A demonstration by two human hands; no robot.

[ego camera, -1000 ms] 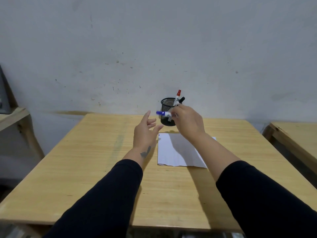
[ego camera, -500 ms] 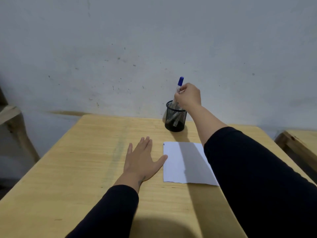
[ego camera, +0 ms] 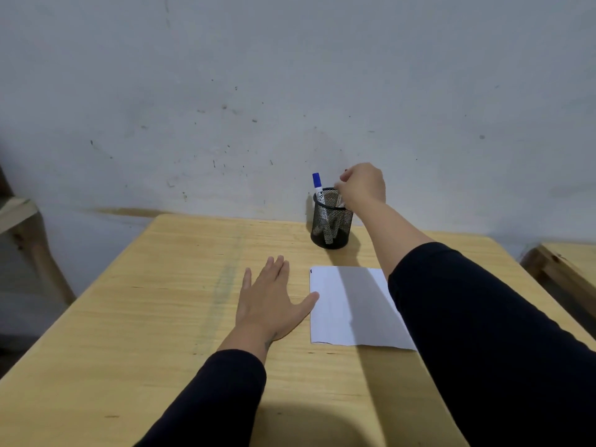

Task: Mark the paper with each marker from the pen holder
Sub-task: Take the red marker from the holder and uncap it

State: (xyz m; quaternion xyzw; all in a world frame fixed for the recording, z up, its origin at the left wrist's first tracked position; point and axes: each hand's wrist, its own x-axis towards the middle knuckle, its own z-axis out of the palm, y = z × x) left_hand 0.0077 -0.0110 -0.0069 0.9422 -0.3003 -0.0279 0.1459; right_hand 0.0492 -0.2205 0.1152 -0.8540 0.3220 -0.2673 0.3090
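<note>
Person is wearing 2 long black sleeves [ego camera: 483, 333], cuffs pushed up the forearms; left wrist [ego camera: 269, 343] is showing a small dark tattoo.

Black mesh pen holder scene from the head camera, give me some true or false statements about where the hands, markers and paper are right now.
1. The blue-capped marker stands in the black mesh pen holder. True.
2. The left hand grips a marker. False: it lies flat and open on the wooden table, holding nothing.
3. The right hand is over the pen holder's rim. True.
4. The white sheet of paper lies left of the left hand. False: it lies to that hand's right, with the thumb at its edge.
5. The pen holder sits on the paper. False: it stands on bare table beyond the sheet.
</note>
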